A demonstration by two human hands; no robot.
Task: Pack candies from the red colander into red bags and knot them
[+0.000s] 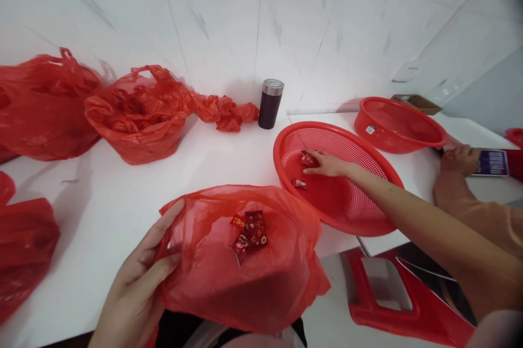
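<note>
My left hand [143,277] is closed on the rim of a red plastic bag [281,277], thumb and fingers pinching its left side. The bag's mouth gapes toward me, and several small wrapped candies [256,228] lie inside. My right hand [327,164] reaches into a red perforated plastic basket [339,225] beside the bag. Its thumb and fingers are spread around a red-wrapped candy [307,159]; whether they touch it is unclear. Lower in the basket lies another small candy [299,183].
Full red bags [53,114] and an open bag [139,146] line the left. A dark tumbler [270,105] stands by the wall. Rightward are a red basin [392,138], a co-worker's hand [457,160] near a phone [492,163], and a red stool [379,312] below.
</note>
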